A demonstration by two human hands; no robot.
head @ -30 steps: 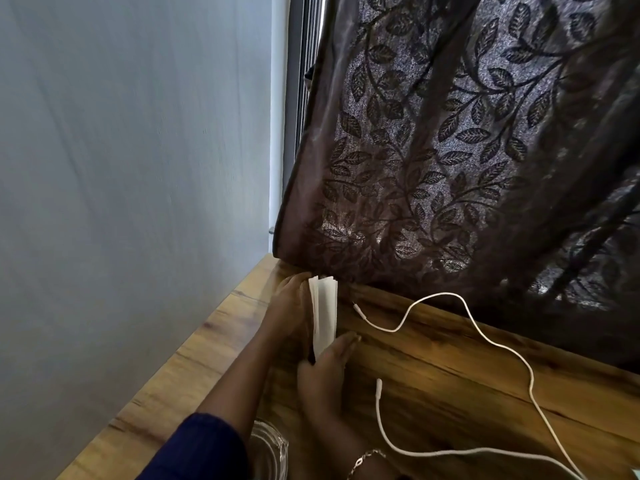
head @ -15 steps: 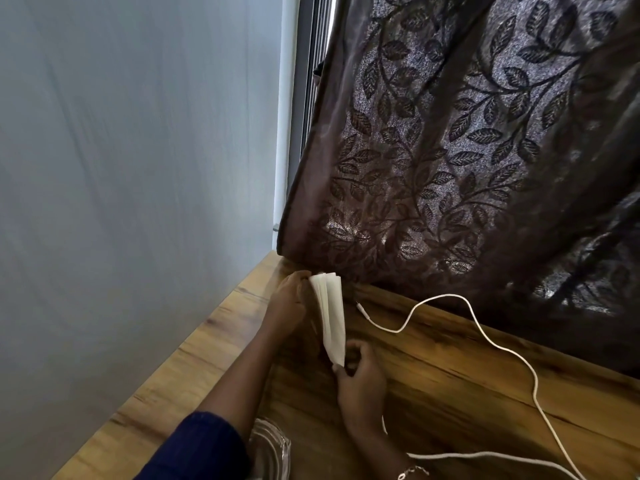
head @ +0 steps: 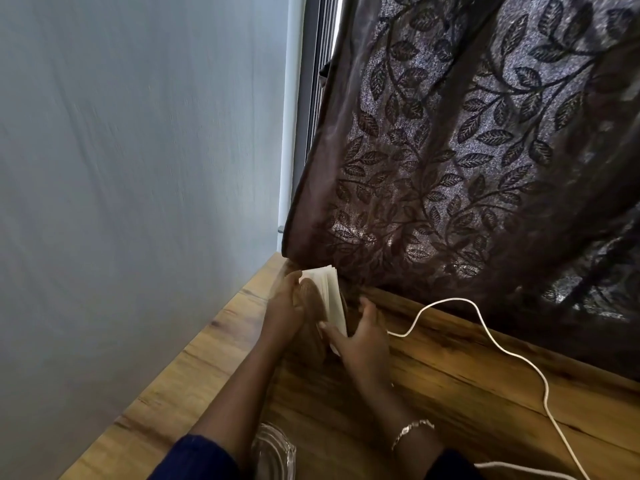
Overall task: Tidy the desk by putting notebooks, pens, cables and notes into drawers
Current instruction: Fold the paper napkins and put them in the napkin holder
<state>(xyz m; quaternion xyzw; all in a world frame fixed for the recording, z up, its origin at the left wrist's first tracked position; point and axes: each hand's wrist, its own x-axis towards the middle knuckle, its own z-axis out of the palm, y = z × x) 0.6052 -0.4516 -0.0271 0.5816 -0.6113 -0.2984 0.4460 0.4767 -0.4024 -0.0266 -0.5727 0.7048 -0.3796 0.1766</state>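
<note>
A stack of white paper notes [head: 331, 293] stands on edge at the far left corner of the wooden desk [head: 450, 386], just below the curtain hem. My left hand [head: 284, 308] grips the stack's far top end. My right hand [head: 360, 336] holds its near lower end, thumb against the sheets. A white cable [head: 498, 348] loops across the desk to the right of my right hand, its near end hidden behind that hand.
A dark brown leaf-patterned curtain [head: 467, 150] hangs over the desk's back edge. A pale grey wall [head: 138, 168] runs along the left side. A clear glass object [head: 273, 452] sits near the front, between my forearms.
My right hand slid up the desk and took the lower end of the notes. The stack tilted and fanned slightly. My left hand stayed at the top end.
</note>
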